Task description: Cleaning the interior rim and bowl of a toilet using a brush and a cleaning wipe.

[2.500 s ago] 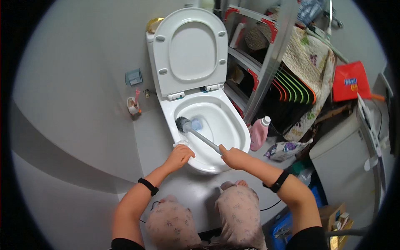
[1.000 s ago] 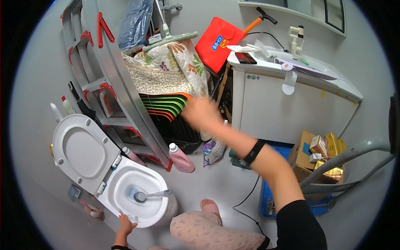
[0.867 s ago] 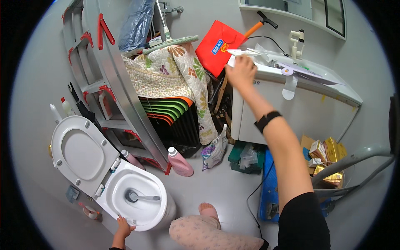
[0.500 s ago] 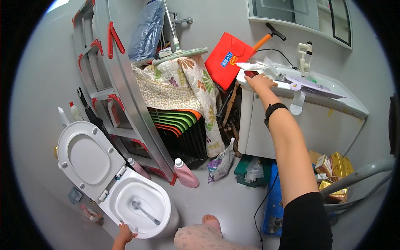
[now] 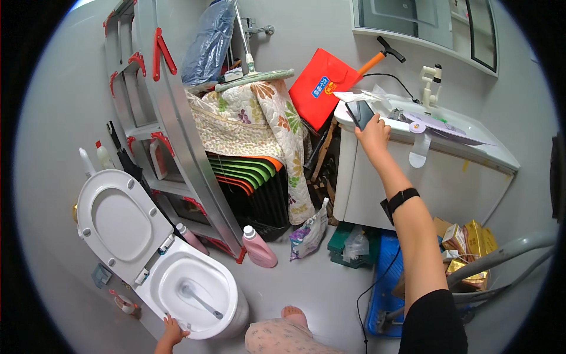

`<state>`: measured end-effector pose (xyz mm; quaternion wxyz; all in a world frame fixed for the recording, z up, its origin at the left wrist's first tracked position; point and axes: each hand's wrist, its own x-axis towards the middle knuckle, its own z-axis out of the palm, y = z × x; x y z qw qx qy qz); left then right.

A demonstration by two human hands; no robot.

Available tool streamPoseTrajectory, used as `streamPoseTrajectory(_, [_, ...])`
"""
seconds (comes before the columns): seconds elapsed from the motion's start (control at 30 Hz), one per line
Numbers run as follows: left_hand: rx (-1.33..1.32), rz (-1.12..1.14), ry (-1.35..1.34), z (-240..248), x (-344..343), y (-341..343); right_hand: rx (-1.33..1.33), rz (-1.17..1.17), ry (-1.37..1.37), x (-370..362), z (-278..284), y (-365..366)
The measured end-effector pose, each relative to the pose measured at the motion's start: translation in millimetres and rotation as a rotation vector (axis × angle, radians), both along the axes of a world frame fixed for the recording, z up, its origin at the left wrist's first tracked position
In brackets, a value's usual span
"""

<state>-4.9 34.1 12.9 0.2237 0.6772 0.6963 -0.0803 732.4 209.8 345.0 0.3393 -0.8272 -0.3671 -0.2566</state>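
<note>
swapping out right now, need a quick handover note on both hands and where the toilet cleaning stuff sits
Left hand: resting on the front rim of the white ceramic toilet bowl, holding nothing.
Right hand: stretched to the white sink counter, gripping a dark flat phone-like object.
Grey long-handled toilet brush: lying loose inside the bowl, no hand on it.
Pink plastic bottle: upright on the floor beside the bowl.
Done: lid up, brush in bowl.
Left: brush not put away, lid open.
</note>
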Motion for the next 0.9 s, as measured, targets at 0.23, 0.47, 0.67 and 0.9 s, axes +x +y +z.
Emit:
streamPoseTrajectory(0.23, [0.012, 0.008, -0.035, 3.4, -0.6, -0.3, 0.187, 0.075, -0.208, 4.9, -21.9, -4.9])
streamPoseTrajectory(0.47, [-0.015, 0.032, -0.027, 4.6, 2.2, 0.6, 0.041, 0.079, -0.011, 3.5, -10.4, -8.9])
streamPoseTrajectory(0.67, [0.001, 0.030, -0.049, 2.7, 1.8, -0.2, -0.085, 0.133, 0.327, 17.9, 10.8, -2.0])
streamPoseTrajectory(0.9, [-0.016, 0.022, -0.023, 2.0, -0.8, 1.7, -0.169, 0.143, 0.425, 22.1, 21.0, 2.0])
